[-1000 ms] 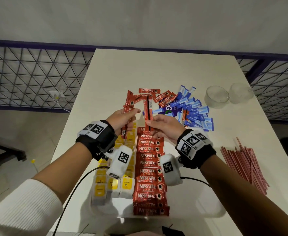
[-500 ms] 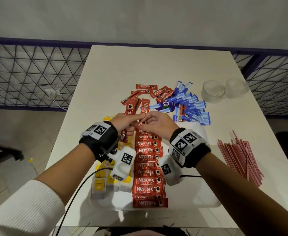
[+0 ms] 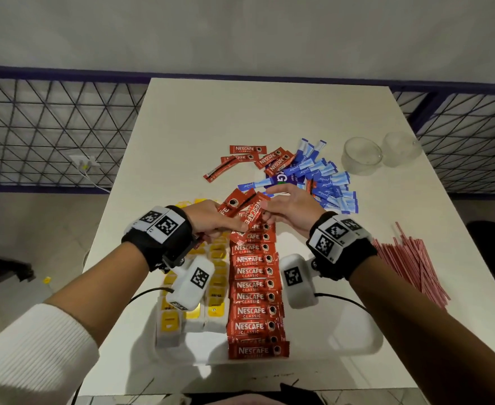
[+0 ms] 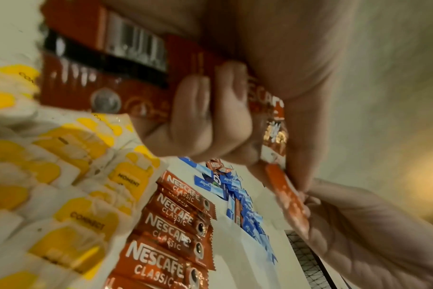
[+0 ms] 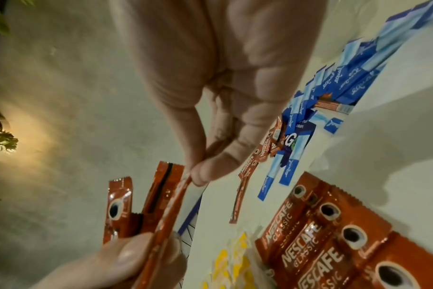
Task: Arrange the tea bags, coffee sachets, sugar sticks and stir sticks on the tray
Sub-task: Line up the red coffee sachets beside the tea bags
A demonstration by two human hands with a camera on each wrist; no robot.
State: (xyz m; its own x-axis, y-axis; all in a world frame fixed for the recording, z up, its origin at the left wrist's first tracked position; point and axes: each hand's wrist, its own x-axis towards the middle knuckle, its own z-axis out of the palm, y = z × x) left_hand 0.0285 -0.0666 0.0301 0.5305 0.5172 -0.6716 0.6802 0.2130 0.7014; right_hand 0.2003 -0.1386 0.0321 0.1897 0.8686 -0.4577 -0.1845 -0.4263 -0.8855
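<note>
My left hand (image 3: pixel 231 226) grips a small fan of red coffee sachets (image 3: pixel 238 202) over the far end of the white tray (image 3: pixel 337 331). In the left wrist view its fingers (image 4: pixel 205 121) curl round the sachets (image 4: pixel 106 86). My right hand (image 3: pixel 265 213) pinches the end of one sachet (image 3: pixel 252 215) of that fan between thumb and fingertips (image 5: pixel 198 174). On the tray lie a column of coffee sachets (image 3: pixel 255 287) and yellow tea bags (image 3: pixel 218 276) to its left. Loose sachets (image 3: pixel 259 157), blue sugar sticks (image 3: pixel 325 179) and red stir sticks (image 3: pixel 410 264) lie on the table.
Two clear bowls (image 3: pixel 361 154) (image 3: pixel 401 147) stand at the table's far right. A wire-mesh railing (image 3: pixel 50 130) runs behind the table on both sides. The tray's right part beside the sachet column is bare. Cables trail from both wrist cameras.
A second ago each hand held sachets upright, apart from the other. The hands came together and sank toward the column's far end; the sachets now lie fanned in my left hand.
</note>
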